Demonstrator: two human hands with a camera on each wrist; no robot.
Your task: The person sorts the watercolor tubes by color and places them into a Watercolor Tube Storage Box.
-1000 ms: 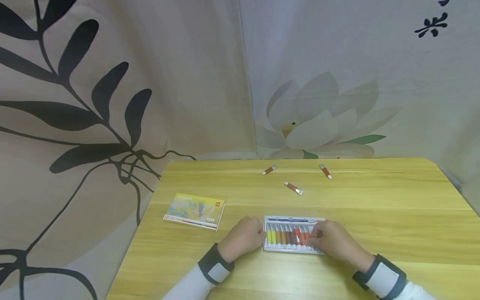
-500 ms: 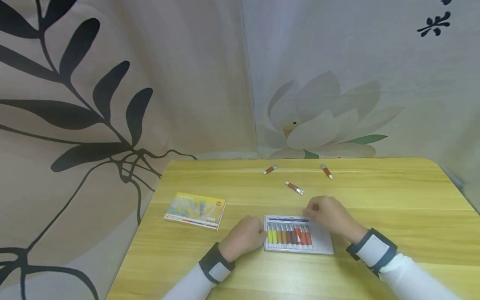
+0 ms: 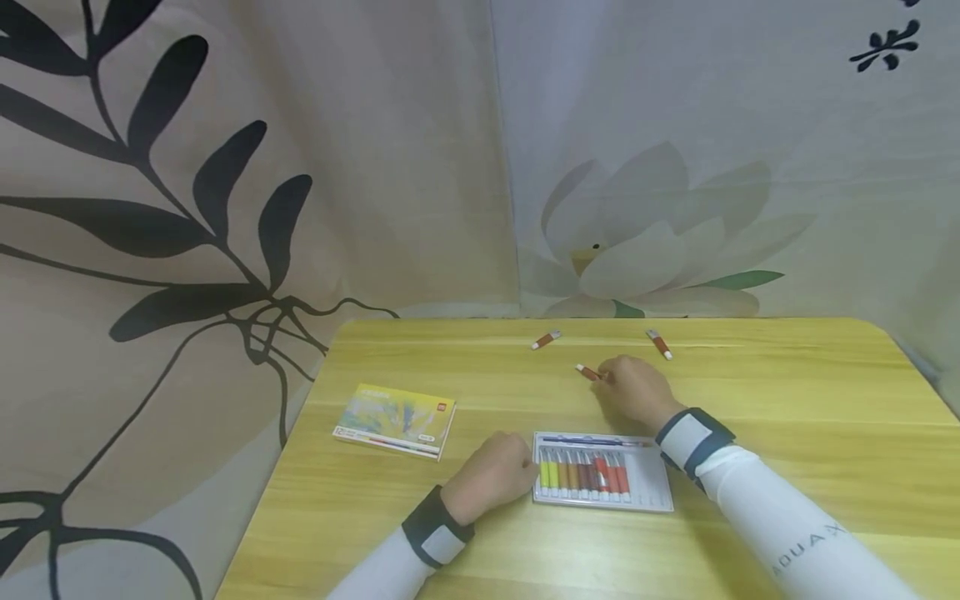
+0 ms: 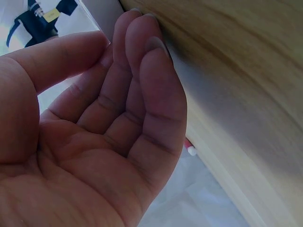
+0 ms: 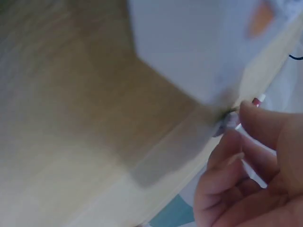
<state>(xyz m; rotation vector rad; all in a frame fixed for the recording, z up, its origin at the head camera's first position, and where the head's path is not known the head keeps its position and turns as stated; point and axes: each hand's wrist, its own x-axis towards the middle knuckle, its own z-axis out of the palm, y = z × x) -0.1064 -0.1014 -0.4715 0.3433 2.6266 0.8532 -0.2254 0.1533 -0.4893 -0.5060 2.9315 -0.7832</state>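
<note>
A white plastic tray (image 3: 649,487) lies in front of me, with several paint tubes (image 3: 573,477) in yellow, brown and red in a row. A slim paintbrush (image 3: 585,441) lies along its far side. My left hand (image 3: 491,477) holds the tray's left edge; in the left wrist view the thumb and forefinger (image 4: 106,47) meet at that edge. Beyond the tray, my right hand (image 3: 637,392) pinches a reddish-brown paint tube (image 3: 587,372) by its silver crimped end. The right wrist view shows thumb and forefinger at that end (image 5: 228,122), the tray blurred above.
Two more reddish-brown paint tubes lie near the table's far edge, one left (image 3: 546,339) and one right (image 3: 659,343). A yellow box (image 3: 395,421) with printed artwork sits left on the wooden table (image 3: 810,450). A patterned curtain (image 3: 420,167) hangs behind.
My right hand has left the tray's right part, baring its white floor, and moved away from me to the nearest loose tube. My left hand stays at the tray's left edge.
</note>
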